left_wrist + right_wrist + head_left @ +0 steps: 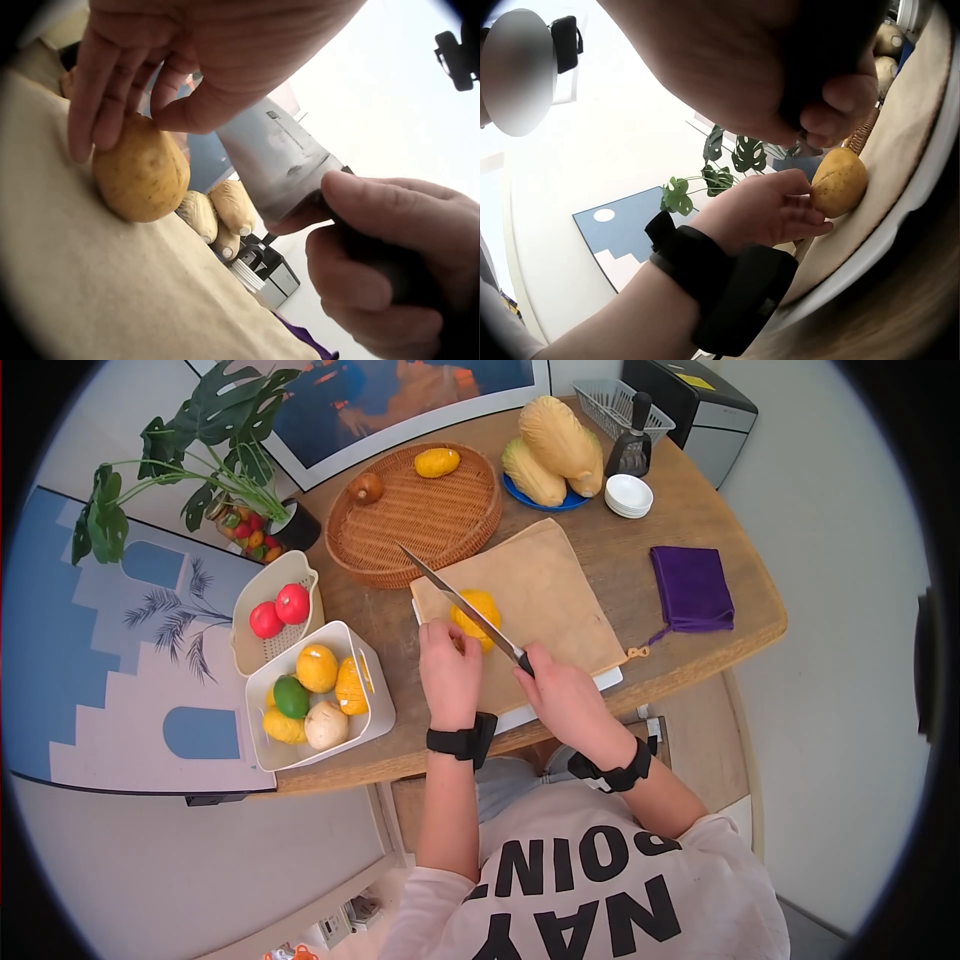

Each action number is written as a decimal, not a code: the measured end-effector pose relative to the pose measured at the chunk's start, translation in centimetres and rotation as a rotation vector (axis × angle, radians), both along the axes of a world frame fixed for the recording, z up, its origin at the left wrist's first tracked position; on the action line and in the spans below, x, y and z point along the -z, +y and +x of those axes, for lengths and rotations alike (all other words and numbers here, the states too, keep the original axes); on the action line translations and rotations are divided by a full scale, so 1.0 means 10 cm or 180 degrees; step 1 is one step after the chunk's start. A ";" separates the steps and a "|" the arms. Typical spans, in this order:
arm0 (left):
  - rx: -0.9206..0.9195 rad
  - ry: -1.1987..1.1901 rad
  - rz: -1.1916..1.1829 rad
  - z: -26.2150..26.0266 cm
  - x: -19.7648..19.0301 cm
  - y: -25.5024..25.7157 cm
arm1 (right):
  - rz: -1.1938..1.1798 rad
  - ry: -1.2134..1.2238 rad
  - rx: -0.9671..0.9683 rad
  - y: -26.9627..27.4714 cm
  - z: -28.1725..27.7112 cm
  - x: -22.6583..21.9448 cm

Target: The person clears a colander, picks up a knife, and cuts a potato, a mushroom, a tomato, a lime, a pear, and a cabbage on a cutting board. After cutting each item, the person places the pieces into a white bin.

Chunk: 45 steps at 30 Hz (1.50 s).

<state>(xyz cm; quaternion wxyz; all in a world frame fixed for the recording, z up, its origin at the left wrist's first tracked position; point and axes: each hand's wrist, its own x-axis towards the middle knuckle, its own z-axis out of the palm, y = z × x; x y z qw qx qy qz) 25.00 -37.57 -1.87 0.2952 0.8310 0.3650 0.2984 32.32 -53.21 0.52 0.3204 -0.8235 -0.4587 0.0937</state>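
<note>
A yellow potato [476, 615] sits on a tan sheet [540, 575] laid over a white board [608, 678]. My left hand [452, 672] holds it from the near left side, with fingers and thumb at its upper end in the left wrist view. My right hand [562, 695] grips the black handle of a kitchen knife [455, 595]. In the head view the blade crosses over the potato, pointing to the far left. The left wrist view shows the broad blade [274, 154] raised beside the potato [142, 171]. A thin line marks the potato [841, 184] in the right wrist view.
Left stand a white bin [385, 725] of produce and a beige basket [240, 622] with two red fruits. Behind are a wicker tray [400, 525], a blue plate [517, 495] with large yellow vegetables, and white bowls [629, 494]. A purple pouch [692, 590] lies right.
</note>
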 end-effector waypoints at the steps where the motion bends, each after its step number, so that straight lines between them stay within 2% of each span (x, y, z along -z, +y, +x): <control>1: -0.0025 0.0049 0.0047 0.00 -0.01 -0.02 | 0.0019 0.0005 0.0002 0.00 0.00 0.01; 4: -0.0096 0.0128 0.0359 0.03 -0.08 -0.03 | -0.0036 -0.0019 0.0005 0.01 0.04 0.07; 7: -0.0134 0.0122 0.0765 0.02 -0.10 -0.07 | -0.0039 0.0412 0.0171 -0.02 0.03 -0.01; 9: -0.0058 -0.0007 0.0893 0.08 -0.14 -0.07 | 0.0180 0.0321 0.0332 -0.01 0.07 -0.02; 12: 0.0042 0.0190 0.1049 0.17 -0.21 -0.10 | 0.0278 0.0262 0.0529 0.01 0.15 -0.05; 15: 0.0274 0.0335 0.0982 0.22 -0.11 -0.04 | 0.0241 0.0240 0.0628 -0.01 0.21 -0.09; 19: 0.0383 0.0527 0.0741 0.20 -0.20 -0.03 | 0.0302 0.0249 0.0630 -0.04 0.24 -0.06; 22: 0.0407 0.0616 0.0702 0.21 -0.24 -0.01 | -0.0100 0.0320 0.0441 -0.01 0.26 0.11; 24: 0.0449 0.0656 0.0740 0.21 -0.25 0.00 | 0.0004 0.0306 0.0323 -0.03 0.26 0.19; 31: 0.0596 0.0612 0.0732 0.17 -0.27 0.02 | 0.0272 0.0515 0.0481 -0.04 0.24 -0.08; 35: 0.0706 0.0634 0.0684 0.15 -0.26 0.07 | 0.0056 0.0406 0.0247 -0.02 0.31 0.17; 40: 0.0794 0.0432 0.0683 0.09 -0.25 0.08 | 0.0222 0.0681 0.0508 -0.01 0.19 -0.07; 45: 0.0836 0.0475 0.0667 0.08 -0.28 0.05 | 0.0004 0.0342 0.0240 0.00 0.24 0.10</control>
